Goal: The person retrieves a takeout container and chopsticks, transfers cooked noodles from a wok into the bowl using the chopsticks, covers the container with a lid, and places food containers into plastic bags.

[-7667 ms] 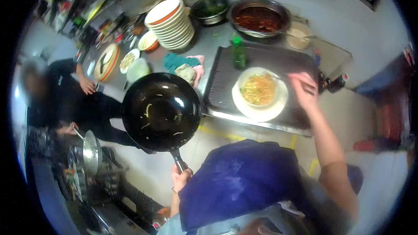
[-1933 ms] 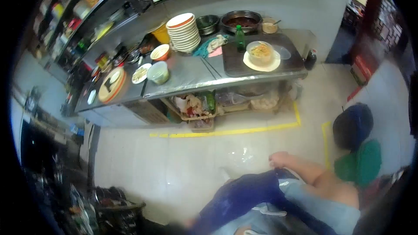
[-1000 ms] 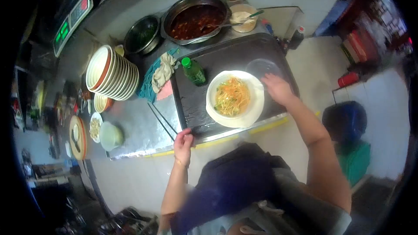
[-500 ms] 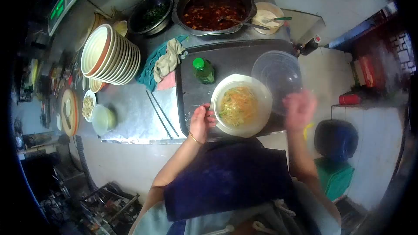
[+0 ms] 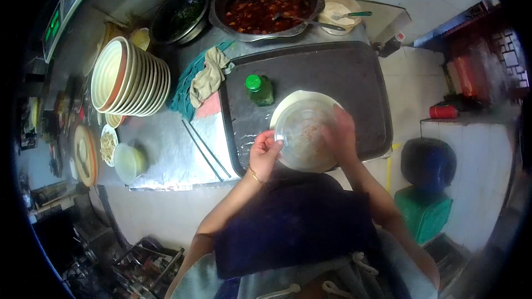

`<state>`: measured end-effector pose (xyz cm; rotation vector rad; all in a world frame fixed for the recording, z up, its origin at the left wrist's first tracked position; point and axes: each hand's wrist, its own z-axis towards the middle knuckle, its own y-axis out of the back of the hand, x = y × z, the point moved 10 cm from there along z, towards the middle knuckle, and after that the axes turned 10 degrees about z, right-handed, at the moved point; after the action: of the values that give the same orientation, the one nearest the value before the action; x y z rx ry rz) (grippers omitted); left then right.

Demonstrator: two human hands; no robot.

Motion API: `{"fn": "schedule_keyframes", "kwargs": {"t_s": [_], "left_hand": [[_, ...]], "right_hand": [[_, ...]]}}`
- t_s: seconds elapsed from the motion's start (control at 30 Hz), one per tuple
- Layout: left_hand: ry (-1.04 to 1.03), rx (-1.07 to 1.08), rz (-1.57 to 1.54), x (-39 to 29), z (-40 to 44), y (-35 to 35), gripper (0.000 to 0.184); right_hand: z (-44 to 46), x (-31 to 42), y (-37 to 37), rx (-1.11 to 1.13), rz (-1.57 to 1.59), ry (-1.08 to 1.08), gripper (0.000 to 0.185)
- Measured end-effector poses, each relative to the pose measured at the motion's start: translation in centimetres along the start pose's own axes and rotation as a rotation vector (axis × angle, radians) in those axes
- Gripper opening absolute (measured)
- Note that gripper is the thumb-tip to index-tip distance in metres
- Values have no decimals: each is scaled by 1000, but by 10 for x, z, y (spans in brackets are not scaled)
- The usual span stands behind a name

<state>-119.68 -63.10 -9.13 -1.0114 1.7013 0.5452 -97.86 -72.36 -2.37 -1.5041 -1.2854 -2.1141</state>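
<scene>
A clear lid (image 5: pixel 305 124) lies over the bowl of shredded food, which shows only faintly through it. Under the bowl is a white plate (image 5: pixel 298 97) on the dark tray (image 5: pixel 327 66). My left hand (image 5: pixel 265 154) has its fingers and thumb at the left rim of the lid and bowl. On the right side, my right hand (image 5: pixel 340 134) is on the lid, its fingers curled at the edge and a little blurred. Behind and left of the bowl stands a green-capped bottle (image 5: pixel 259 89).
Chopsticks (image 5: pixel 205 149) and cloths (image 5: pixel 208 77) lie left of the tray. Stacked bowls (image 5: pixel 130 77) stand at the left. A large pot (image 5: pixel 266 36), a greens bowl (image 5: pixel 180 15) and a tub with a spoon (image 5: pixel 339 12) stand behind. A blue stool (image 5: pixel 428 165) is at the right.
The clear lid has moved left from the tray onto the bowl. My right hand has come left with it, and my left hand now touches the lid's rim.
</scene>
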Motion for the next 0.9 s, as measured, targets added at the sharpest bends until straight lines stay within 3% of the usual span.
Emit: {"fn": "schedule_keyframes", "kwargs": {"t_s": [0.1,0.2,0.33,0.53,0.6,0.73,0.9], "left_hand": [[-241,-6,300,-44,1,-8,45],[-480,36,917,-84,5,-24,58],[-714,155,1485,-118,5,-85,59],[-666,253,1381,-108,27,-105,61],[-503,235,1260,-102,33,-91,62],[-768,4,958,-91,30,-68,51],[-697,-228,922,-98,-28,-30,45]], "right_hand": [[-9,44,-27,106,-616,497,55],[-15,75,-37,356,-387,511,63],[-13,78,-38,405,-371,468,67],[-6,81,-36,398,-288,462,67],[-10,85,-41,419,-252,521,67],[-17,62,-40,396,-341,544,69],[-49,100,-61,627,-590,326,88]]}}
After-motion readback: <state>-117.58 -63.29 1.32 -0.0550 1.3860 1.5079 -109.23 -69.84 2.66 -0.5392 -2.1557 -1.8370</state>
